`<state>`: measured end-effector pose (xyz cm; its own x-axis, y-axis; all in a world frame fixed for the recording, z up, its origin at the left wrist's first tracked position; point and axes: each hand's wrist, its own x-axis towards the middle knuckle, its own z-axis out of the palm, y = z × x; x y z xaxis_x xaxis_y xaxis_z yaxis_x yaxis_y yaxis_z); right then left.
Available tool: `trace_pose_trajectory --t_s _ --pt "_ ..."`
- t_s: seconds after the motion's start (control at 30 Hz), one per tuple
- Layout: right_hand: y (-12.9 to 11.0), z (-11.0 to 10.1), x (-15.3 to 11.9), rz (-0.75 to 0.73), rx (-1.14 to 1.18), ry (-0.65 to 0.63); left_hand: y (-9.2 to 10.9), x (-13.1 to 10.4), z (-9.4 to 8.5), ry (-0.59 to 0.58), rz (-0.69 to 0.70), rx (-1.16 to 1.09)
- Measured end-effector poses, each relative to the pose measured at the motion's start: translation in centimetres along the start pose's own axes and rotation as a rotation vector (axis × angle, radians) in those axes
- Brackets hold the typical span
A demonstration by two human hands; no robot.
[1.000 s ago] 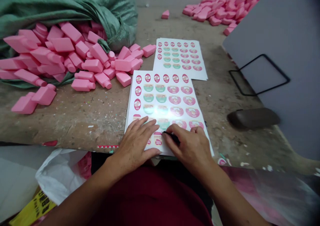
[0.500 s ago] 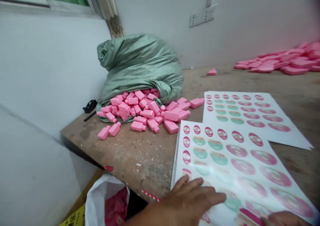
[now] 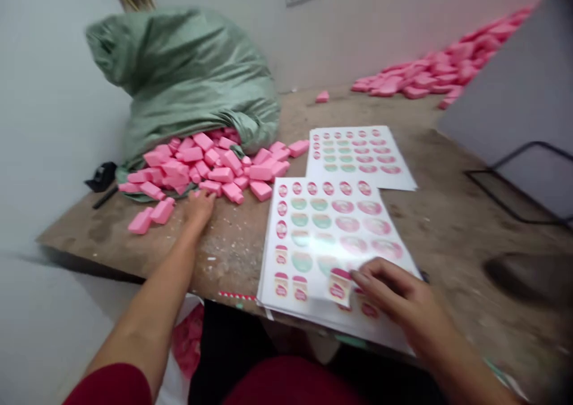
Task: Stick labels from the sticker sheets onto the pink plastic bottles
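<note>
My left hand (image 3: 201, 206) reaches to the front edge of a heap of small pink bottle-shaped pieces (image 3: 219, 174); its fingertips touch or cover one piece, and blur hides the exact grip. Between the thumb and fingers of my right hand (image 3: 394, 285) is a peeled sticker (image 3: 340, 285) with a magenta top, held over the front sticker sheets (image 3: 268, 261). Those sheets carry round, oval and label-shaped stickers in pink and green. Behind them lies a second stack of sticker sheets (image 3: 313, 172). The pink pieces spill from a green sack (image 3: 192, 76).
A bigger pink pile (image 3: 430, 73) lies against the wall. At the right are a grey panel (image 3: 514, 88) and a black wire frame (image 3: 496, 211). A black tape dispenser (image 3: 102, 177) stands at the left table edge. Below is a white bag (image 3: 172, 384) with pink contents.
My left hand has moved from the sheets to the pink pieces. My right hand now shows fully with the sticker. The view has shifted right and takes in the grey panel.
</note>
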<state>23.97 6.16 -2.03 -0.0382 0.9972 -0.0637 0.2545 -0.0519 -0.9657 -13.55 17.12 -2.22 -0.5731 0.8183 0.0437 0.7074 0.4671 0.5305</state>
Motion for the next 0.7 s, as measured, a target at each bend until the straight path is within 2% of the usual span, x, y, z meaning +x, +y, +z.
trace_pose_trajectory --t_s 0.13,0.2,0.27,0.3,0.37,0.43,0.5,0.57,0.7 --pt "0.2 0.4 0.0 0.118 0.068 -0.078 0.5 -0.5 0.6 0.013 0.004 -0.179" --pt "0.6 0.1 0.2 0.123 0.054 -0.106 1.0 -1.8 0.4 0.012 0.003 -0.329" --pt "0.5 -0.1 0.4 0.129 0.05 -0.118 1.7 -4.1 0.1 -0.029 -0.025 -0.503" --pt "0.4 -0.2 0.4 0.13 0.047 -0.118 2.2 -5.6 -0.1 -0.088 -0.046 -0.601" --pt "-0.2 -0.2 0.3 0.13 0.037 -0.133 3.0 -9.1 -0.3 -0.31 -0.114 -0.845" --pt "-0.9 0.0 0.1 0.132 0.037 -0.13 4.0 -12.8 0.0 -0.655 -0.239 -1.185" --pt "-1.4 0.4 -0.3 0.141 0.058 -0.127 4.9 -16.1 0.7 -0.903 -0.351 -1.374" --pt "-1.6 0.7 -0.7 0.163 0.085 -0.139 5.8 -18.6 1.6 -1.004 -0.423 -1.4" --pt "-1.3 1.2 -1.0 0.192 0.114 -0.205 6.8 -21.0 2.6 -1.049 -0.46 -1.44"
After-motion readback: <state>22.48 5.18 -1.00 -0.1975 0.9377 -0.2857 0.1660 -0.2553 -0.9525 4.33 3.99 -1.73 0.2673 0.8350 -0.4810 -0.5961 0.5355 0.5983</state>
